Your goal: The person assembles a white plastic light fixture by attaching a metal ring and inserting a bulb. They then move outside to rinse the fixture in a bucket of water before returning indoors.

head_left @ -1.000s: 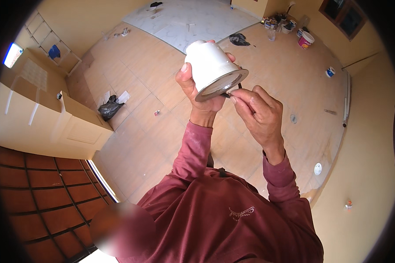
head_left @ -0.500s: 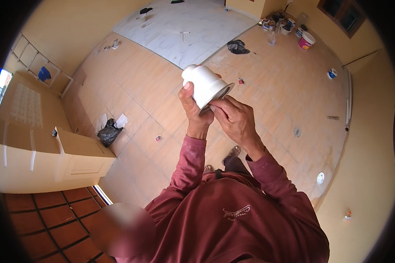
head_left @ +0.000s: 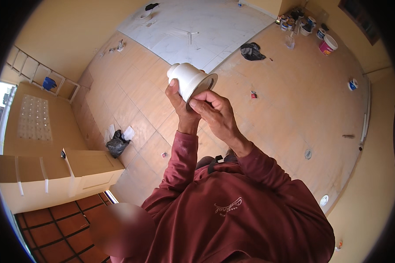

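A white cup-shaped fitting [head_left: 186, 79] is held up in front of my chest. It has a narrow rounded neck, fine ribs round its side and a wide flanged rim. My left hand [head_left: 182, 109] wraps round its body from the left and below, thumb along the side. At the flange, my right hand [head_left: 219, 116] is closed, with thumb and fingertips pressed to the lower edge of the opening. The fitting is tilted, its open end facing right and toward me. What lies inside it, and whether my right fingertips pinch something small there, is hidden.
A black plastic bag [head_left: 252, 51] lies on the tiled floor [head_left: 289, 114], another bag [head_left: 117, 143] near the cabinet [head_left: 96, 171]. Paint buckets [head_left: 328, 44] stand at the far right. A ladder [head_left: 41, 72] leans at the left wall. Small red packets [head_left: 253, 94] dot the floor.
Both hands and the fitting have shifted slightly left in the view, and the room has shifted as the head turned. The left grip stays; the right fingers remain at the rim.
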Available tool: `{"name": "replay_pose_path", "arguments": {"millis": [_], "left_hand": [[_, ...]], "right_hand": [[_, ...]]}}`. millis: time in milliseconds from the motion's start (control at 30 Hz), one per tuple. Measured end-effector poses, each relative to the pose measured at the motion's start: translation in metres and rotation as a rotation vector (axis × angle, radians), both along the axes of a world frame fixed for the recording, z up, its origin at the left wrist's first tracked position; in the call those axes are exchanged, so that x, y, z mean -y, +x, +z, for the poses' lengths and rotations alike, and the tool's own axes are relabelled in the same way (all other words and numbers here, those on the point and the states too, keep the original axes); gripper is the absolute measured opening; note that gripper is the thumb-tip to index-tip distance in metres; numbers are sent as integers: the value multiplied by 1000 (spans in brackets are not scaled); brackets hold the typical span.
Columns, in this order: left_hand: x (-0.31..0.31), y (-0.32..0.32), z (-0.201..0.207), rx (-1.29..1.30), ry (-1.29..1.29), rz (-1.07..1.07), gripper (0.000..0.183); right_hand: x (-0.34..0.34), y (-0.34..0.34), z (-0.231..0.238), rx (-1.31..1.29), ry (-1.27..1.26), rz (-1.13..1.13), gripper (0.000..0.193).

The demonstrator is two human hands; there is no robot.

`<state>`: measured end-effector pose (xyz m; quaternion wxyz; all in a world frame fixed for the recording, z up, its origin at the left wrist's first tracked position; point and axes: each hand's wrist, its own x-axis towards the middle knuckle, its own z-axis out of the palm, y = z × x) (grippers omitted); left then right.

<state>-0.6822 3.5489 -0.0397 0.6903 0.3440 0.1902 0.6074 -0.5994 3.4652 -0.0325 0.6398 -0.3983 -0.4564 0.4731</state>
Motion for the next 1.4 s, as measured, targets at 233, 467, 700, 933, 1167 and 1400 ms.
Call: {"name": "replay_pose_path", "arguments": {"millis": [233, 467, 700, 933, 1167, 1400], "left_hand": [[-117, 57, 9, 40, 14, 104, 65], [-285, 116, 5, 144, -17, 54, 58], [-460, 174, 54, 161, -334, -23, 55], [-583, 266, 51, 138, -444, -333, 64], [-714, 376, 36, 296, -307, -398, 71], [-823, 490, 59, 385, -242, -167, 75]], "right_hand": [[-130, 75, 4, 419, 210, -46, 21], [-290, 130, 18, 235, 146, 27, 19], [-459, 261, 35, 533, 336, -379, 14], [-603, 330, 37, 407, 282, -437, 17], [-739, 435, 18, -11, 131, -332, 23], [-850, 525, 42, -29, -42, -125, 20]]}}
